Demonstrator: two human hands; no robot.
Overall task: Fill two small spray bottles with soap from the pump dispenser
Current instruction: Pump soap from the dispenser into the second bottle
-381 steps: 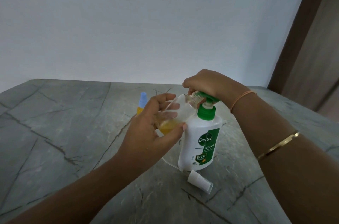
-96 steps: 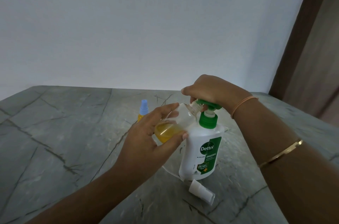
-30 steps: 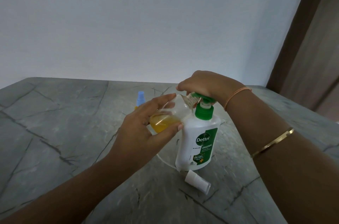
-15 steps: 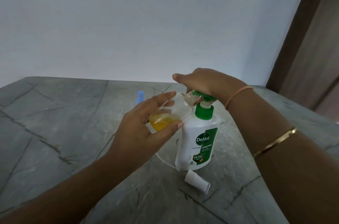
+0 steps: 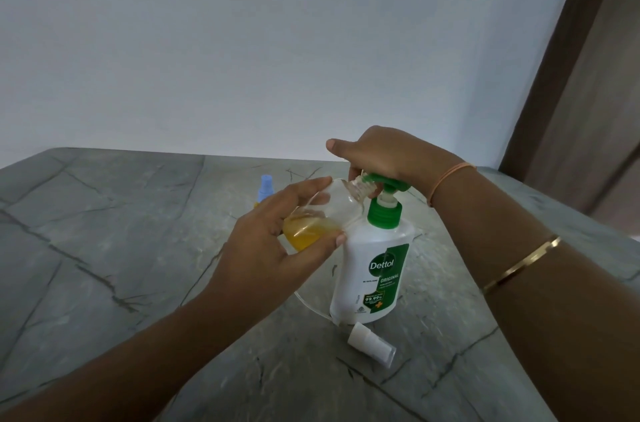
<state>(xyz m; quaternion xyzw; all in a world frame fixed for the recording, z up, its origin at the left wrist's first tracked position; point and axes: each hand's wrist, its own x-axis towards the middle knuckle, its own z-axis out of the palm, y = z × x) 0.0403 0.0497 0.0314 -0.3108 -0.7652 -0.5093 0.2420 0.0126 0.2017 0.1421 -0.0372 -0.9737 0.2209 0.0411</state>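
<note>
Soap (image 5: pixel 308 233), amber, is rising in the clear plastic spray bottle (image 5: pixel 332 207) your left hand (image 5: pixel 263 248) is gripping, tilted at 10 o'clock of the white pump dispenser (image 5: pixel 374 269). Your right hand (image 5: pixel 384 158), curling over the green pump head (image 5: pixel 388 181), is letting it spring up; more strokes are looking necessary.

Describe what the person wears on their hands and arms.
Both forearms are bare, no sleeves in view. The right hand has a thin orange band at its wrist and a slim gold bangle farther up the forearm. The left hand and wrist show no jewellery.
</note>
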